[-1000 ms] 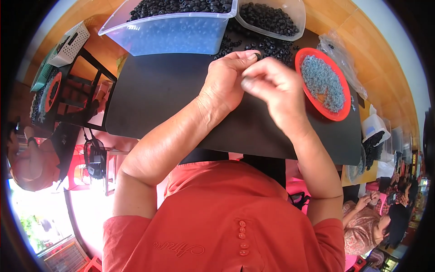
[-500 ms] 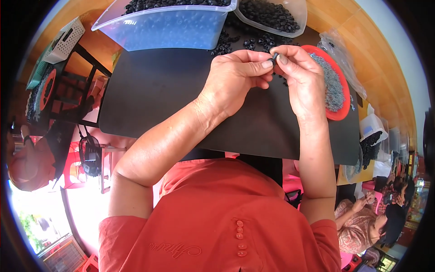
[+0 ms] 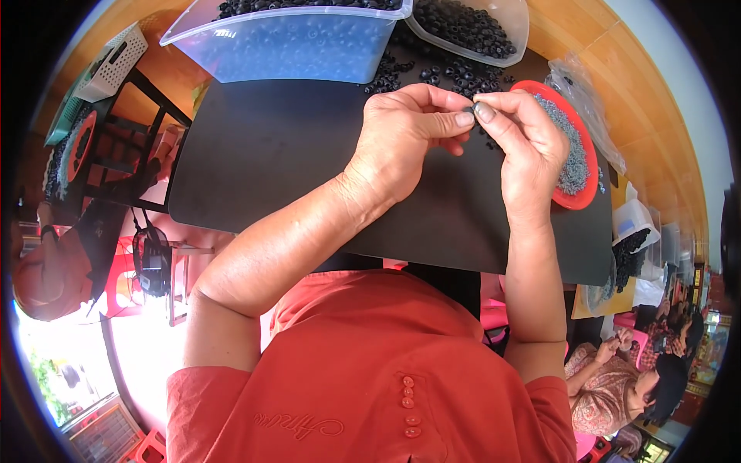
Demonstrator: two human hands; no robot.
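Observation:
Above the far right part of the dark table [image 3: 270,162], my two hands meet fingertip to fingertip. My left hand [image 3: 405,135] pinches a small black ring-like part [image 3: 469,110] between thumb and forefinger; most of it is hidden. My right hand [image 3: 529,139] has thumb and forefinger pressed together at the same black part. Whether a second tiny piece sits in the right fingertips cannot be made out. Just right of that hand lies a red plate [image 3: 584,197] heaped with small grey-blue pieces [image 3: 570,147]. Loose black parts [image 3: 463,77] are scattered on the table beyond my fingers.
A large translucent bin [image 3: 301,50] full of black parts stands at the back, beside a smaller clear tub [image 3: 521,38] of them. A clear plastic bag [image 3: 583,100] lies behind the plate. Other people [image 3: 610,386] sit at the right and far left [image 3: 50,274].
Both hands have shifted slightly nearer to me and to the right. The right fingertips now cover more of the black part. The view has moved slightly.

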